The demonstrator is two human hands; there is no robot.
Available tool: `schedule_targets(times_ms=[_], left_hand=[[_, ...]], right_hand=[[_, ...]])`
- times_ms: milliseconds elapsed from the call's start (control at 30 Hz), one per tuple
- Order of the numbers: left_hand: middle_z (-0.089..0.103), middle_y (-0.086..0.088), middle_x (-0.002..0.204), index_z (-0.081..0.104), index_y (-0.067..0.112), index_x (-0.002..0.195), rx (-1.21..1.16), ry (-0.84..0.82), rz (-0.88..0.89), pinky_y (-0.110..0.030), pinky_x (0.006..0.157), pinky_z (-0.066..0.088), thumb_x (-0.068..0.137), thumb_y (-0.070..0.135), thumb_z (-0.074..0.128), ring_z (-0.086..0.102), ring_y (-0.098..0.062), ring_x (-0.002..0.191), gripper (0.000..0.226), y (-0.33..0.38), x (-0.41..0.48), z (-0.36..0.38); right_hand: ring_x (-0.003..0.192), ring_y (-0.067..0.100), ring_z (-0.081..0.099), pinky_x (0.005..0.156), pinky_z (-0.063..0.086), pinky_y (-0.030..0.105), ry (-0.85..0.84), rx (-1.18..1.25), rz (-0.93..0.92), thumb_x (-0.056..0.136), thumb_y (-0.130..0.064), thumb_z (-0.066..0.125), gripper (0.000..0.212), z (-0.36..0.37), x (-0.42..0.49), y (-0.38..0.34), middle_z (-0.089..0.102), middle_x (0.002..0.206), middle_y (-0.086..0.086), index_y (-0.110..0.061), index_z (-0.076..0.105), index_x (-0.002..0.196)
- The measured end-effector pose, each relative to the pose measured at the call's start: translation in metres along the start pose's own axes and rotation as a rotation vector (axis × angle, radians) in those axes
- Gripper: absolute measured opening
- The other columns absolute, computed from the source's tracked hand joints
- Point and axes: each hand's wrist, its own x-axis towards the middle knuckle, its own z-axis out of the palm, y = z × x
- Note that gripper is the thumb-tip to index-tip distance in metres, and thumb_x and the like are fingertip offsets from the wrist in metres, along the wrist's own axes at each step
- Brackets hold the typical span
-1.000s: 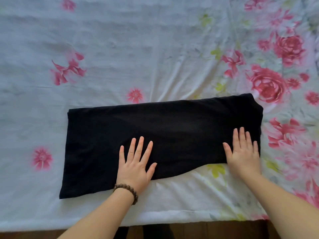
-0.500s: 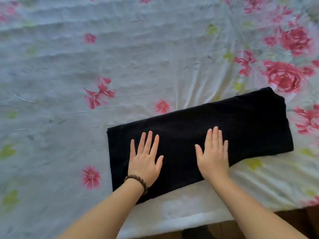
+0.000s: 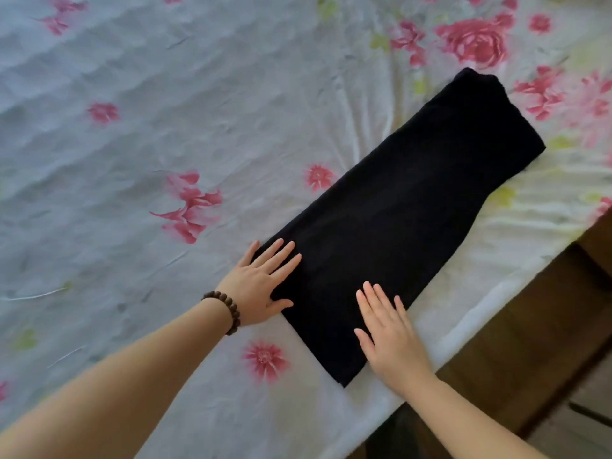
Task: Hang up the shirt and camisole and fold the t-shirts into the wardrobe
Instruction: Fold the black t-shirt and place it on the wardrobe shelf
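**Both hands flat on a folded black t-shirt on the bed**

A black t-shirt [image 3: 397, 223], folded into a long narrow band, lay on a floral bed sheet [image 3: 132, 134]. In the head view it ran on a slant from its near end, by the hands, up to its far end at the upper right. Its cloth was plain and dark, and the far end showed a slightly rounded, thicker fold.

The left hand [image 3: 261, 286] lay at the t-shirt's near end, on the far corner of that end. Its fingers were straight and a little spread, resting flat on the black cloth, while the heel of the palm sat on the sheet just beside the t-shirt. A bracelet of dark brown wooden beads [image 3: 225, 311] ringed that wrist.

The right hand [image 3: 390, 336] lay at the same end, on the t-shirt's nearer corner. It too was wide and flat, fingers straight and pointing across the cloth, holding nothing.

The sheet around the t-shirt was pale with pink and red flowers, and a large red rose [image 3: 477, 41] was printed beyond the t-shirt's far end. The sheet was wrinkled, with creases fanning out from the t-shirt's far long edge. On the t-shirt's near side the mattress ended, and a brown wooden floor [image 3: 530, 342] showed below it.
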Motion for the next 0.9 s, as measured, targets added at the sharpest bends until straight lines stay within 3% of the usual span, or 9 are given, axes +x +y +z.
schedule_targets(times_ms=[133, 267, 400, 467, 533, 633, 700, 800, 900], left_hand=[[-0.021, 0.008, 0.154, -0.009, 0.034, 0.151, 0.133, -0.069, 0.275, -0.041, 0.116, -0.015, 0.093, 0.052, 0.039, -0.025, -0.018, 0.142, 0.077, -0.023, -0.005, -0.009], [-0.005, 0.002, 0.158, -0.010, 0.031, 0.149, 0.228, 0.008, 0.405, -0.042, 0.118, -0.005, 0.091, 0.032, 0.044, -0.014, -0.023, 0.143, 0.079, -0.039, -0.002, -0.002], [-0.001, 0.002, 0.157, -0.027, 0.033, 0.144, 0.255, 0.068, 0.441, -0.038, 0.117, 0.002, 0.082, -0.006, 0.047, -0.004, -0.024, 0.145, 0.104, -0.049, 0.002, 0.005], [0.020, 0.000, 0.157, 0.006, 0.027, 0.152, 0.261, 0.178, 0.486, -0.039, 0.116, 0.019, 0.076, -0.010, 0.053, 0.018, -0.024, 0.145, 0.097, -0.049, 0.003, 0.005], [0.049, -0.002, 0.143, 0.047, 0.018, 0.140, 0.202, 0.267, 0.472, -0.040, 0.105, 0.042, 0.065, -0.012, 0.064, 0.047, -0.022, 0.131, 0.082, -0.050, 0.006, -0.001], [0.071, 0.002, 0.112, 0.074, 0.019, 0.103, 0.108, 0.376, 0.402, -0.038, 0.088, 0.051, 0.061, -0.002, 0.078, 0.066, -0.018, 0.106, 0.047, -0.056, 0.018, -0.021], [0.073, 0.006, 0.100, 0.075, 0.022, 0.090, -0.057, 0.344, 0.341, -0.032, 0.089, 0.043, 0.070, 0.007, 0.075, 0.067, -0.018, 0.097, 0.025, -0.055, 0.028, -0.046], [0.069, 0.015, 0.095, 0.076, 0.024, 0.088, -0.428, 0.168, 0.174, -0.017, 0.086, 0.038, 0.080, 0.012, 0.070, 0.063, -0.004, 0.096, 0.016, -0.055, 0.047, -0.087], [0.071, 0.004, 0.077, 0.074, 0.016, 0.082, -0.694, 0.067, 0.038, -0.023, 0.074, 0.047, 0.081, 0.019, 0.072, 0.064, -0.010, 0.077, 0.003, -0.051, 0.079, -0.123]], right_hand=[[0.141, 0.017, 0.030, 0.111, 0.017, 0.037, -0.088, -0.034, -0.246, 0.085, -0.034, 0.038, 0.063, 0.002, -0.039, -0.024, 0.033, 0.152, 0.000, -0.015, 0.037, 0.145], [0.138, 0.024, 0.035, 0.111, 0.017, 0.041, -0.095, -0.071, -0.208, 0.072, -0.027, 0.065, 0.076, 0.018, -0.048, -0.038, 0.040, 0.149, 0.008, -0.008, 0.041, 0.142], [0.131, 0.026, 0.046, 0.109, 0.037, 0.043, -0.016, -0.044, -0.156, 0.070, -0.011, 0.077, 0.073, 0.026, -0.045, -0.050, 0.050, 0.141, 0.010, -0.006, 0.047, 0.137], [0.131, 0.023, 0.046, 0.110, 0.036, 0.040, -0.029, -0.005, -0.136, 0.068, -0.012, 0.080, 0.077, 0.030, -0.045, -0.049, 0.050, 0.141, 0.007, -0.008, 0.048, 0.137], [0.134, 0.016, 0.042, 0.117, 0.024, 0.034, -0.061, 0.065, -0.092, 0.068, -0.015, 0.082, 0.081, 0.031, -0.043, -0.045, 0.047, 0.144, 0.000, -0.015, 0.046, 0.140], [0.138, 0.001, 0.027, 0.118, 0.006, 0.021, -0.072, 0.359, 0.002, 0.083, -0.008, 0.067, 0.072, 0.017, -0.039, -0.045, 0.032, 0.147, -0.017, -0.029, 0.034, 0.144], [0.131, -0.009, 0.027, 0.111, 0.022, 0.013, -0.081, 0.663, 0.181, 0.094, -0.008, 0.051, 0.056, -0.005, -0.035, -0.043, 0.037, 0.140, -0.025, -0.037, 0.039, 0.141], [0.085, -0.006, 0.061, 0.075, 0.044, 0.014, 0.040, 1.028, 0.427, 0.094, -0.008, 0.052, 0.029, -0.041, -0.022, -0.027, 0.068, 0.097, -0.013, -0.029, 0.063, 0.110], [0.088, 0.010, 0.067, 0.074, 0.052, 0.023, 0.193, 1.307, 0.612, 0.093, -0.010, 0.056, 0.016, -0.067, -0.004, 0.005, 0.071, 0.091, 0.000, -0.020, 0.065, 0.101]])
